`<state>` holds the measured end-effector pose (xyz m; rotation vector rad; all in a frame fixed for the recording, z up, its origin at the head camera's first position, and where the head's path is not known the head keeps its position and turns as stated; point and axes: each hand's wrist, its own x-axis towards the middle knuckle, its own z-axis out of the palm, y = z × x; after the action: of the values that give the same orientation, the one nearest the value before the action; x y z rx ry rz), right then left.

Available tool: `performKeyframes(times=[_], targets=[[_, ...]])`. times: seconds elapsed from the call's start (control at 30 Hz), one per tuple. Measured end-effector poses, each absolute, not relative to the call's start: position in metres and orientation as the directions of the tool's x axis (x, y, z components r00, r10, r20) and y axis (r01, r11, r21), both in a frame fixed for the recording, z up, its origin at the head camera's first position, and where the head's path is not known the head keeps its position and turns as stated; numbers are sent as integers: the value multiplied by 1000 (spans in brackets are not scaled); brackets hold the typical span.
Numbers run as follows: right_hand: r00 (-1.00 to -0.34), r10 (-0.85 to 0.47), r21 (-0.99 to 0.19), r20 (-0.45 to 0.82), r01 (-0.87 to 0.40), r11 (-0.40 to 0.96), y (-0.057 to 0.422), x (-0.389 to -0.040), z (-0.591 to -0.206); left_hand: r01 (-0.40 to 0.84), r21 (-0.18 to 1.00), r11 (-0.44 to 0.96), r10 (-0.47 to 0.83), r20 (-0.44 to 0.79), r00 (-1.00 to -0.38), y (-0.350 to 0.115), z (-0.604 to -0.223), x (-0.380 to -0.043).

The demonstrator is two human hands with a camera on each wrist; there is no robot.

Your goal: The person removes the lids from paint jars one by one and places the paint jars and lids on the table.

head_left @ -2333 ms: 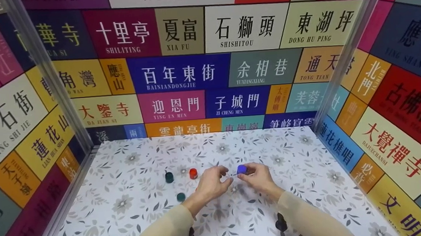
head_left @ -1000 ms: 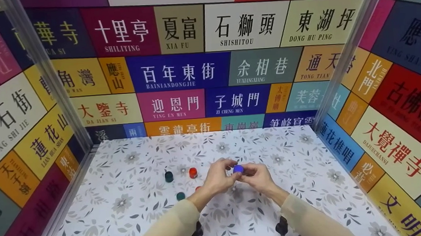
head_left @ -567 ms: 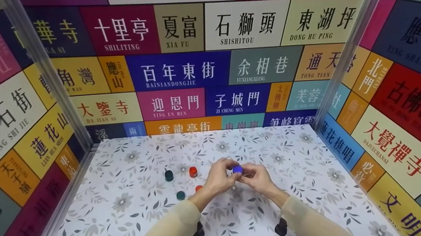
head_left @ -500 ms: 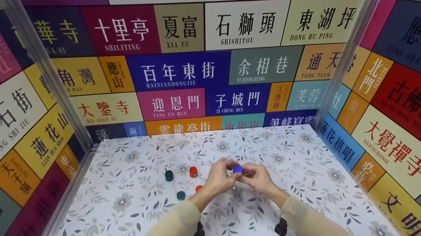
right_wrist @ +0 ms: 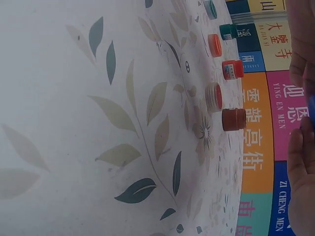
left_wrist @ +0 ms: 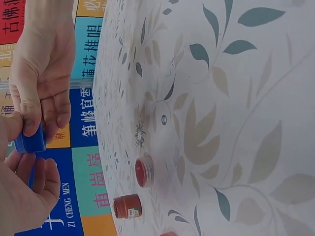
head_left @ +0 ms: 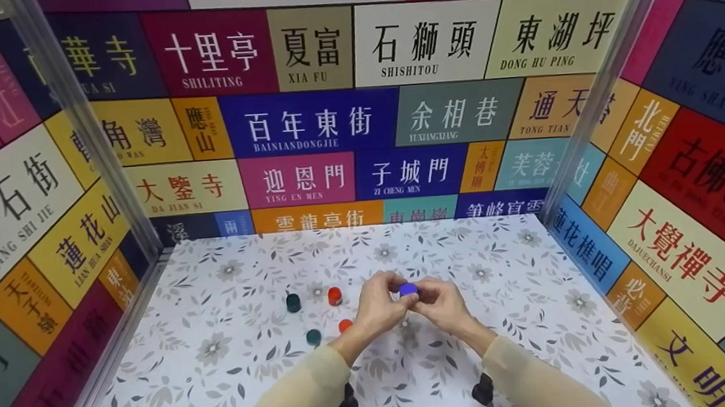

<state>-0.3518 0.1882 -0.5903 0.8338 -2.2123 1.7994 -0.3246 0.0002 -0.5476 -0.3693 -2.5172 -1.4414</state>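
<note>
My left hand (head_left: 381,304) and right hand (head_left: 444,303) meet above the table's middle, with a small blue paint pot (head_left: 409,289) pinched between them. In the left wrist view, thumbs and fingertips of both hands close on the blue pot from two sides. Fingers cover much of it, so whether its lid is on cannot be told. To the left stand a dark green pot (head_left: 293,303) and a red-orange pot (head_left: 334,296). A brown pot (right_wrist: 234,119) shows in the right wrist view; the left hand hides it from the head view.
Lid-like round pieces lie nearer me: green (head_left: 313,337), orange (head_left: 345,325), and a red one with a clear rim (right_wrist: 214,97). The table (head_left: 235,391) has a floral cover. Sign-printed walls (head_left: 306,124) enclose its back and sides.
My left hand has moved right and now grips the blue pot, which the right hand alone held at first. The pot has shifted slightly left. More of the orange piece is uncovered.
</note>
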Motion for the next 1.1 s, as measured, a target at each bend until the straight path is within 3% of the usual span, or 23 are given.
performKeyframes(times=[0.23,0.57,0.87,1.1], targets=[[-849,-237,-851,473,-509,126,185,-352,-589,266,843,468,53,273,-961,3,-545,-324],[-839,-262,-846,477,-519,121,187,-353,-585,232,881,412,112,203,-973,-8,-542,-328],[-853,-288,-869,436,-482,112,190,-352,-576,375,844,384,227,307,-924,-19,-540,-333],[-843,-294,-866,451,-493,85,193,-353,-578,394,834,387,295,292,-910,-21,-537,-334]])
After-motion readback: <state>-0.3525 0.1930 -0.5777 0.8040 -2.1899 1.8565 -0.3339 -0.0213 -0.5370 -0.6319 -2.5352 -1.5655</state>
